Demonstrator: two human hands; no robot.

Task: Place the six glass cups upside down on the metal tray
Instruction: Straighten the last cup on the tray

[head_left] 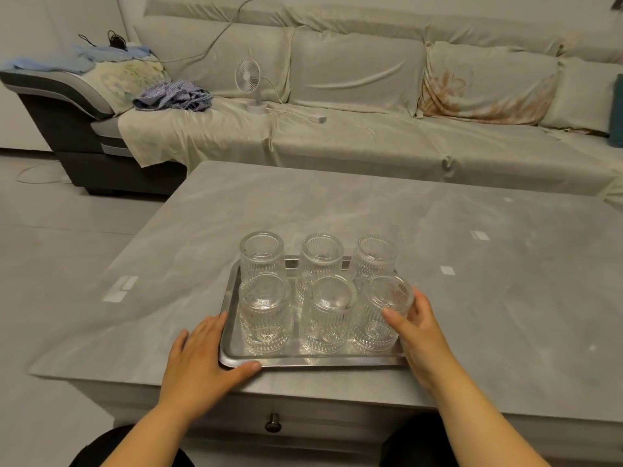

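Observation:
Several ribbed glass cups stand upside down in two rows on the metal tray (pixel 305 359) near the table's front edge. The front row holds a left cup (pixel 265 315), a middle cup (pixel 328 316) and a right cup (pixel 382 315). My right hand (pixel 416 326) wraps around the front right cup, thumb on its near side and fingers behind it. My left hand (pixel 202 353) lies flat against the tray's front left corner, fingers spread, thumb along the front rim.
The tray sits on a grey marble-look table (pixel 472 264) with white tape marks. A drawer knob (pixel 273 422) shows below the front edge. Behind the table stands a covered sofa with a small white fan (pixel 249 82), a cable and clothes.

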